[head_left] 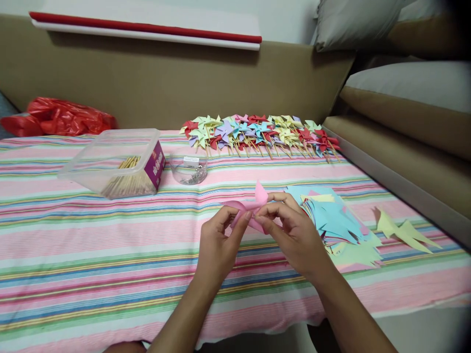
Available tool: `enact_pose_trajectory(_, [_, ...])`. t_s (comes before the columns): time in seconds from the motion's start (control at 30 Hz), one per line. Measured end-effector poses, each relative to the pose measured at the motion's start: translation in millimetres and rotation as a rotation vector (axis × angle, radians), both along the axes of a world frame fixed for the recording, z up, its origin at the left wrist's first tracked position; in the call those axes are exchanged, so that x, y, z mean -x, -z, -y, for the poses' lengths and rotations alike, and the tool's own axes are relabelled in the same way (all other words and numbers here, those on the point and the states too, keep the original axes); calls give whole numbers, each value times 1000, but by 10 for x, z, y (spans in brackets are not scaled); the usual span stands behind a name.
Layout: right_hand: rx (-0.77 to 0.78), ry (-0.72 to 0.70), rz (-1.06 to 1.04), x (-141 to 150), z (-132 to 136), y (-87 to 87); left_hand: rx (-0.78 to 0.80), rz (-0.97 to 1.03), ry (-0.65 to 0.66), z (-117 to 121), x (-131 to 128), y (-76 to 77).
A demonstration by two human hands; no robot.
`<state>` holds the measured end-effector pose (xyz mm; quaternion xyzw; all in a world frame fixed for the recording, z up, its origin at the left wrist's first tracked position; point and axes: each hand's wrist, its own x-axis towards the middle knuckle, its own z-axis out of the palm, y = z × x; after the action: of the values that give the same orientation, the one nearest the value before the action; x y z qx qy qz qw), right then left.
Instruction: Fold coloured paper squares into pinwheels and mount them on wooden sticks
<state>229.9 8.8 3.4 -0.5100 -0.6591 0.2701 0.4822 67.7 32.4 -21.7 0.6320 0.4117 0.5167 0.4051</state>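
Observation:
Both hands hold a pink paper pinwheel piece (253, 206) just above the striped cloth. My left hand (217, 242) pinches its left flaps between thumb and fingers. My right hand (294, 233) pinches the centre and right side, one pink tip standing up above the fingers. A stack of cut coloured paper squares (331, 215), mostly blue, lies right beside my right hand. A single yellow-green cut paper (403, 230) lies farther right.
A row of finished paper pinwheels on sticks (257, 132) lies at the far edge. A clear plastic box of wooden sticks (117, 164) and a small clear bowl of pins (189, 171) sit at left-centre. A red plastic bag (59, 117) lies far left. A cushioned seat (405, 162) borders the right.

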Motion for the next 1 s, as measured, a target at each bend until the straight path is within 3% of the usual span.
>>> enact_pose_trajectory(1.0, [142,-28,-291,79,22,24,-50,-29,-34,21,-28,-5])
